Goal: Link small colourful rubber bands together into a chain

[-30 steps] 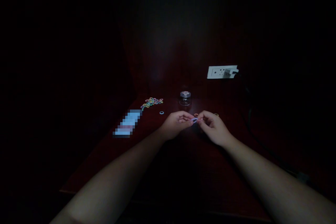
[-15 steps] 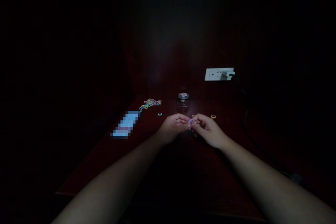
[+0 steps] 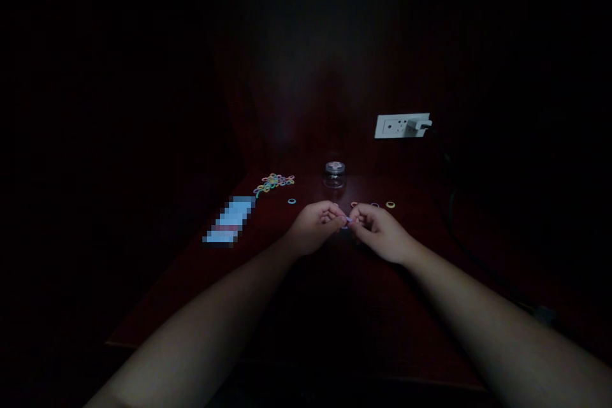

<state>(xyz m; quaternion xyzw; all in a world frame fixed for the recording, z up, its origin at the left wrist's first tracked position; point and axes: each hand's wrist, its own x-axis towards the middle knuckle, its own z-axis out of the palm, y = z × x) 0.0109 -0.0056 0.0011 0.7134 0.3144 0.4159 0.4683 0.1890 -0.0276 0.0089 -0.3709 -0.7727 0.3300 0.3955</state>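
Observation:
Near the middle of the dark red table, my left hand (image 3: 316, 227) and my right hand (image 3: 382, 231) meet fingertip to fingertip. Between them they pinch a small purple band (image 3: 349, 220), each hand closed on one side of it. Just behind my right hand lie a pink ring (image 3: 354, 204), a dark purplish ring (image 3: 375, 204) and a yellow ring (image 3: 391, 204). A blue ring (image 3: 291, 201) rests behind my left hand. Something pale shows on the table below my fingertips, too dim to make out.
A pile of colourful rings (image 3: 273, 182) lies at the back left, near a blurred bright phone-like object (image 3: 229, 222). A clear lidded jar (image 3: 334, 175) stands at the back centre. A wall socket (image 3: 402, 125) holds a plug, with a dark cable running down the right side.
The purple band looks flatter between my fingertips, and my fingers have shifted slightly. The view has tilted a little, and more of the rings behind my right hand now shows.

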